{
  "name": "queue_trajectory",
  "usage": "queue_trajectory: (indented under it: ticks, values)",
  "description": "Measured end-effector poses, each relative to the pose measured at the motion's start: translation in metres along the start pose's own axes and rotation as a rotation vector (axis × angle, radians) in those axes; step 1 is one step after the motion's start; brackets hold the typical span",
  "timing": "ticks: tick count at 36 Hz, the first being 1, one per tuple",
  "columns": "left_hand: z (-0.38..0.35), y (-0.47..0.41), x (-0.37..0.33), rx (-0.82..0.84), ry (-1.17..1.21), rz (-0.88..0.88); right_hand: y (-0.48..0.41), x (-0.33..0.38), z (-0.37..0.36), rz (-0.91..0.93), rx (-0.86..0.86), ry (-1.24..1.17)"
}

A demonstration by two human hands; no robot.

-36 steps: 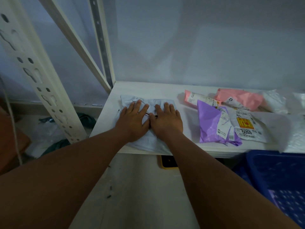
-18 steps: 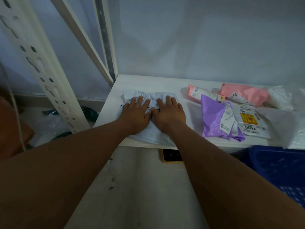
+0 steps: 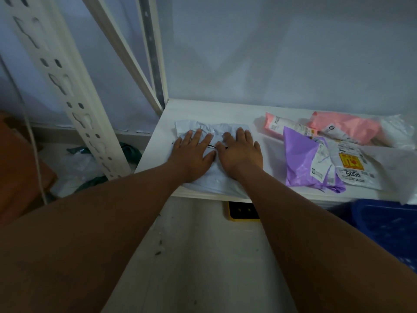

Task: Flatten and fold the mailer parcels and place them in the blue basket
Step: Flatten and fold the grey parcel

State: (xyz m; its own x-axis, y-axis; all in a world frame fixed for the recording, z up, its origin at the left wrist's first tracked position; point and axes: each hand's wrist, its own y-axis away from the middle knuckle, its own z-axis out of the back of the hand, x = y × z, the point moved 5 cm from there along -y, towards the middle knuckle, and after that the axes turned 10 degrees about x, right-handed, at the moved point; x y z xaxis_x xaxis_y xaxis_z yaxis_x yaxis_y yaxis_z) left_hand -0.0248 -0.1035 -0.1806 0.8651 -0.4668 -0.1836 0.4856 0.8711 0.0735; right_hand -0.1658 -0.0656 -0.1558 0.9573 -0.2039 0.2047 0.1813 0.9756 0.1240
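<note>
Grips wide, left hand (image 3: 191, 158) and right hand (image 3: 242, 154) are pressing one crinkled grey mailer (image 3: 216, 182) at the shelf's (image 3: 214, 111) front edge. One glossy purple mailer (image 3: 297, 152) and seemingly two pink mailers (image 3: 347, 125) are lying rightward.

1. A pale grey mailer (image 3: 216, 184) was seen lying crumpled near the left end of a white shelf (image 3: 203, 109), reaching its front edge. It was pressed under the flat left hand (image 3: 191, 157) and right hand (image 3: 241, 154).
2. A creased purple mailer (image 3: 300, 159) with a white label was laid to its right, apart from it.
3. A white mailer (image 3: 354, 168) marked "5055" was partly covered by the purple one.
4. Two pink mailers (image 3: 274, 125) (image 3: 352, 125) were placed behind these.
5. A blue basket (image 3: 388, 227) was set below the shelf's right end, cut off by the frame.
</note>
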Motion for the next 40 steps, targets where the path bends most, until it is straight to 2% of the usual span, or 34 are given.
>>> queue_trajectory:
  ticks: [7, 13, 20, 27, 29, 31, 33, 35, 37, 40]
  values:
    - [-0.002, 0.001, 0.004, 0.014, -0.004, 0.023, 0.001, -0.001, 0.001, 0.013, -0.043, -0.01]
    - [0.0, 0.001, 0.006, 0.038, 0.025, 0.054, 0.001, 0.003, 0.0, 0.007, -0.012, 0.083]
    - [0.014, -0.003, 0.006, 0.205, -0.053, 0.115, 0.003, 0.024, -0.002, 0.015, 0.073, 0.481]
    - [0.026, -0.008, 0.001, 0.407, -0.015, 0.17, -0.002, 0.024, -0.007, 0.016, 0.129, 0.53]
    - [0.036, -0.013, -0.002, 0.356, -0.151, 0.163, -0.003, 0.027, -0.007, 0.026, 0.116, 0.562]
    - [0.048, -0.018, -0.011, 0.175, -0.352, 0.08, -0.003, 0.029, -0.007, 0.036, 0.074, 0.615]
    - [0.052, -0.019, -0.023, 0.012, -0.414, -0.073, -0.002, 0.031, -0.009, 0.049, 0.041, 0.636]
    - [0.04, -0.02, -0.029, 0.036, -0.363, -0.177, -0.003, 0.031, -0.012, 0.049, 0.055, 0.641]
    - [0.022, -0.018, -0.02, 0.145, -0.235, -0.141, -0.004, 0.029, -0.012, 0.046, 0.066, 0.617]
    - [0.004, -0.017, -0.007, 0.121, -0.143, -0.111, -0.004, 0.027, -0.011, 0.053, 0.029, 0.559]
